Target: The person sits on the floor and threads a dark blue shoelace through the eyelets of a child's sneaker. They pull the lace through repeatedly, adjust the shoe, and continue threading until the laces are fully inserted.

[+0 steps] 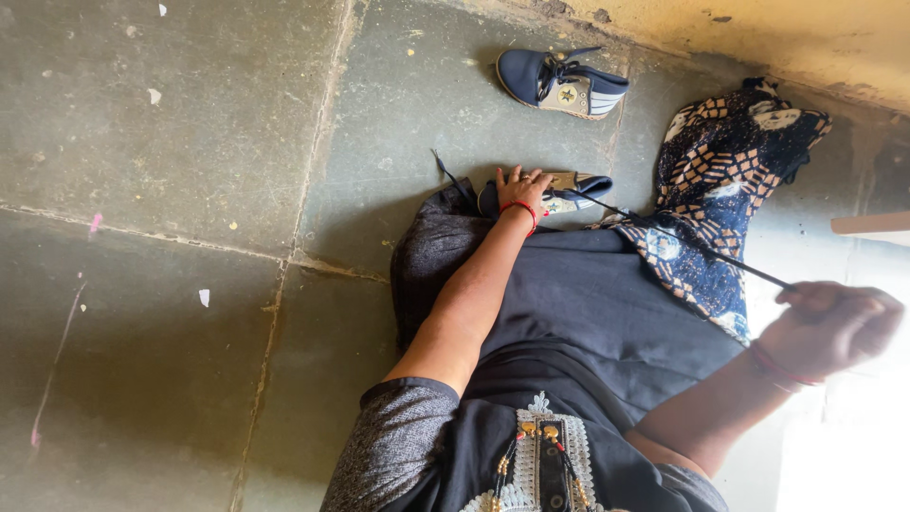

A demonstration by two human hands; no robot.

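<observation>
Daylight floods in from the lower right, blowing that corner out to white. The right hand (827, 327) there is motion-blurred; the floor (171, 142) is evenly lit and sharp.

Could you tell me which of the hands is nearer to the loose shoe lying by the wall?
Left. The left hand rests on the near shoe just below the loose shoe; the right hand pulls the lace far away.

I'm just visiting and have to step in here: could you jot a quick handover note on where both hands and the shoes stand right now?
Left hand: pressed down on the near blue shoe, holding it on the stone floor.
Right hand: closed around the dark lace, drawn taut away from that shoe.
Second shoe: lies apart, farther off near the wall, laces in place, untouched.
Done: the lace runs well out of the near shoe.
Left: cannot tell whether the lace is threaded through the eyelets.
</observation>
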